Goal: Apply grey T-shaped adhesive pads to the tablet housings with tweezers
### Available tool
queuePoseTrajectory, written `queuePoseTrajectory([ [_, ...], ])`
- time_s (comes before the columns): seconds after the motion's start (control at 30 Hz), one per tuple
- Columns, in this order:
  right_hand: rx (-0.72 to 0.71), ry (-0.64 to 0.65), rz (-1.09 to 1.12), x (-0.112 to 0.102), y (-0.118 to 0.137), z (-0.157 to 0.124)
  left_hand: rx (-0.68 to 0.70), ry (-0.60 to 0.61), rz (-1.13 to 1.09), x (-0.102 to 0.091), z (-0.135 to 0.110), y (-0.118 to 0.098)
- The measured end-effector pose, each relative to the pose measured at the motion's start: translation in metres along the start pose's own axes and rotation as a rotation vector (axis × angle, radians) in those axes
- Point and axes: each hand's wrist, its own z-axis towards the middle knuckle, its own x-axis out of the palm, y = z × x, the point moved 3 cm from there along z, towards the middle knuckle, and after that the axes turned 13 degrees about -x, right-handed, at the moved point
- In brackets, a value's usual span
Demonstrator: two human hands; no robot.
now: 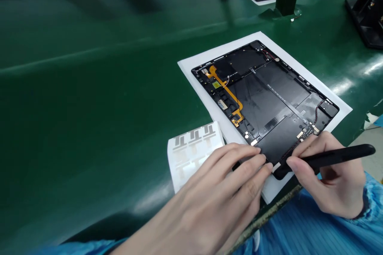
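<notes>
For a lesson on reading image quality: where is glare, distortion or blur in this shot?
Head view: glare streaks the green bench mat at right and lower middle; the tablet housing shows only faint sheen; the wide lens seems to bend the bench edges; the left hand and the black stylus in the right hand look sharp, without marked blur.

- The near corner of the black rectangular tablet back panel (263,99) is hidden under the left hand (215,191).
- The right hand (332,179) hides the tip of the slim black pen-shaped tool (338,157).
- The left hand covers part of the white label sheet with grey T-shaped prints (191,155).
- The picture's right edge cuts off the black angular stand (366,8).
- Printing on the panel is too small to read.
</notes>
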Motion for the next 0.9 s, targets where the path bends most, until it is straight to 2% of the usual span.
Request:
queuePoseTrajectory([
  [0.23, 0.037, 0.017, 0.074, -0.002, -0.003, 0.003, 0.002, -0.044, -0.049, 0.006, -0.008, 0.004],
  [0.43, -0.046, 0.121, 0.090, -0.013, -0.005, 0.016, 0.103, -0.012, 0.040, 0.003, -0.009, 0.005],
  [0.67, -0.099, 0.276, 0.055, -0.013, -0.006, 0.033, 0.085, -0.088, 0.059, 0.003, -0.005, 0.001],
  [0.9, -0.080, 0.309, 0.025, -0.010, -0.004, 0.033, 0.053, -0.076, 0.069, 0.001, -0.002, 0.000],
])
